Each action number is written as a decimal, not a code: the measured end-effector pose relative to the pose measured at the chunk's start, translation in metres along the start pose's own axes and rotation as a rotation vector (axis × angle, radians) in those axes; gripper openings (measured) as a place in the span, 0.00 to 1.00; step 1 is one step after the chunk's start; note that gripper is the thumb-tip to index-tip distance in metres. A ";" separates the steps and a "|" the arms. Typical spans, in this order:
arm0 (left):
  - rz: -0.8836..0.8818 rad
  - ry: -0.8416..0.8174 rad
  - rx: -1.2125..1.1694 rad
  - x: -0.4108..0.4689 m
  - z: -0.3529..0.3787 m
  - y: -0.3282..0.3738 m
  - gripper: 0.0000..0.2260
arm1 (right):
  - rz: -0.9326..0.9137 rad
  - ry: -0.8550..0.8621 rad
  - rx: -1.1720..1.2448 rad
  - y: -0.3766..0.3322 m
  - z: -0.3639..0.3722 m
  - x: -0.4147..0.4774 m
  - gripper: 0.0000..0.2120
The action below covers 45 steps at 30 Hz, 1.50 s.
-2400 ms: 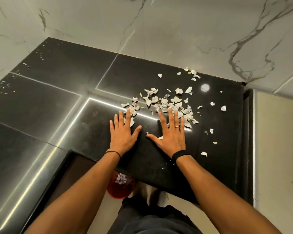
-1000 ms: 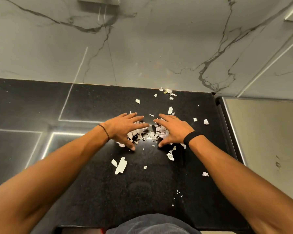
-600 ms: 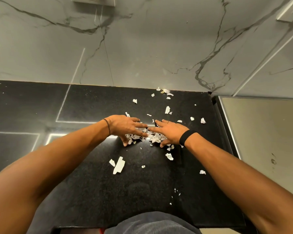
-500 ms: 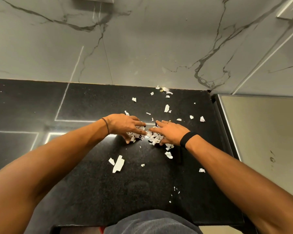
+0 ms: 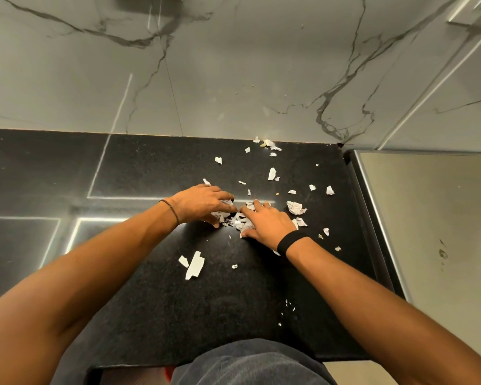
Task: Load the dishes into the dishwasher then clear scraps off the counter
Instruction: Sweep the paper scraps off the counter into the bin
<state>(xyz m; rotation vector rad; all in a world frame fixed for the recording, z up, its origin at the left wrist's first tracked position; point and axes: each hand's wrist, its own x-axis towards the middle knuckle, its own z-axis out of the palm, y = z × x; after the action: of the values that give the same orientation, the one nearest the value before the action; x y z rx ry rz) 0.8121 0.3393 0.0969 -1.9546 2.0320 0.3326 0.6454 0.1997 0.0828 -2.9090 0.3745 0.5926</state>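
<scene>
torn, crumpled white scraps (image 5: pixel 242 223) lay heaped in the middle of the black tabletop (image 5: pixel 150 301), others strewn toward the marble wall (image 5: pixel 233 79), as the left grip (image 5: pixel 203 204) curled round the heap and the right grip (image 5: pixel 267 225), fingers nearly flat, pressed against it.

Black speckled counter (image 5: pixel 150 301), white scraps (image 5: pixel 296 208) scattered across it, one long strip (image 5: pixel 195 265) toward the front.
</scene>
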 end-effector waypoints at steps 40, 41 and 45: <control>-1.052 0.664 -0.621 -0.154 0.010 0.210 0.14 | -0.440 0.218 0.648 -0.064 -0.001 -0.080 0.12; -1.112 0.657 -0.646 -0.167 0.020 0.231 0.14 | -0.476 0.176 0.667 -0.078 0.011 -0.089 0.12; -1.320 0.647 -0.749 -0.212 0.052 0.302 0.14 | -0.571 0.026 0.744 -0.127 0.055 -0.129 0.09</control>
<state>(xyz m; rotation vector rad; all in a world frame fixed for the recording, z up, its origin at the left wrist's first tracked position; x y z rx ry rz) 0.5199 0.5691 0.1148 -3.6525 0.3229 0.1146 0.5451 0.3590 0.0961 -2.1473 -0.2052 0.2420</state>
